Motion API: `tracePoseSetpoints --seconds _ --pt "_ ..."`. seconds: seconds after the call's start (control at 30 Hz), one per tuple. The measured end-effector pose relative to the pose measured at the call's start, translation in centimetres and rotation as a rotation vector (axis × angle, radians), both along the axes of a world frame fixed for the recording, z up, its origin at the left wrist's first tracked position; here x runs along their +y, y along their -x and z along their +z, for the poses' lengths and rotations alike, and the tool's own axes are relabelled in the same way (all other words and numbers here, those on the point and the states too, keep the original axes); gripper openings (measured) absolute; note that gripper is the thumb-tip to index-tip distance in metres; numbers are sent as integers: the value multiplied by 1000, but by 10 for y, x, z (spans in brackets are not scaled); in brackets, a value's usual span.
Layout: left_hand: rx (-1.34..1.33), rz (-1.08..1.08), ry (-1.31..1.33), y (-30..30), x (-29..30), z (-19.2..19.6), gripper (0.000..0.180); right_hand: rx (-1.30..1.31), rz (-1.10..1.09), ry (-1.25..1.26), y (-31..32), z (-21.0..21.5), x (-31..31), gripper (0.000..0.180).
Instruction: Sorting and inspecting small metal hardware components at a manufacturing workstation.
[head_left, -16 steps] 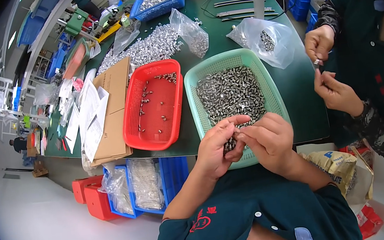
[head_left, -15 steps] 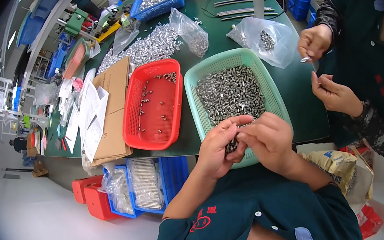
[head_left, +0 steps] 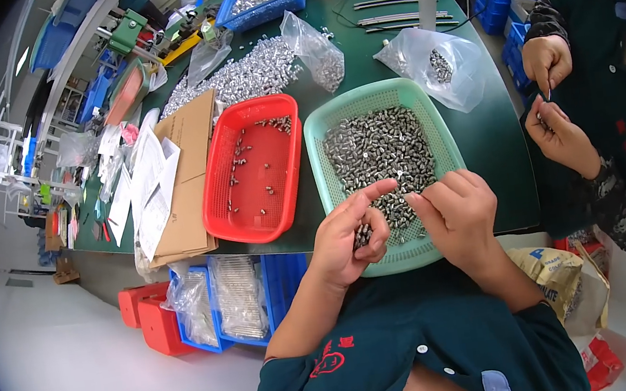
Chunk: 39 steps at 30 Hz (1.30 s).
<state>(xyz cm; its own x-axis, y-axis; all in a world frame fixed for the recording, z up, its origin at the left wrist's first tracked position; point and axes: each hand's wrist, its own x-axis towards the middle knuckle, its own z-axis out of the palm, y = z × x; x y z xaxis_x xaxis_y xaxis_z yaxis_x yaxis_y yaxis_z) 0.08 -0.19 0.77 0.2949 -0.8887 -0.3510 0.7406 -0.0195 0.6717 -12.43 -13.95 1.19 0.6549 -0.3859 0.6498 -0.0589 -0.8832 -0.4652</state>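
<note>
A pale green perforated basket point(head_left: 444, 142) in front of me holds a heap of small dark metal cylindrical parts point(head_left: 377, 143). Over its near left corner is my left hand point(head_left: 346, 238), its lower fingers curled round several of these small metal parts point(head_left: 362, 235). The index finger of that hand points out to the right. My right hand point(head_left: 457, 212) hovers over the near right side of the basket, thumb against its curled fingers; whether a part is pinched there I cannot make out. A gap separates the two hands.
Left of the green basket stands a red basket point(head_left: 254, 195) with a few small parts, beside cardboard point(head_left: 176, 174) and papers. Farther back lie a silver heap of parts point(head_left: 242, 78) and clear bags point(head_left: 439, 72). At right, a co-worker's hands point(head_left: 553, 100) handle small pieces.
My hands have drawn apart: the right moved right, the left slightly left, its index finger now stretched out. The co-worker's hands came together and shifted right.
</note>
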Motion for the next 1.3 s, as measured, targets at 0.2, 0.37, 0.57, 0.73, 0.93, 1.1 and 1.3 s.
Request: tracePoseSetpoints --seconds 0.2,0.37,0.57,0.73,0.93,1.1,1.3 --pt "181 -115 144 5 -2 -2 45 -49 168 -758 -3 -10 7 9" --pt "173 -150 138 4 -2 -7 48 -94 300 -1002 -10 -17 14 9" --pt "145 -171 160 3 -2 -9 50 -78 288 -799 -9 -9 12 8" --pt "65 -226 81 -2 -1 -7 54 -44 357 -465 -9 -6 2 7" --pt "-45 -275 51 -1 -6 5 55 -13 272 -1238 -3 -17 20 10" --pt "-289 -223 -57 5 -11 9 54 -101 291 -1321 -4 -26 25 9" --pt "-264 -177 -109 6 -17 9 53 -113 282 -1319 -9 -27 27 9"
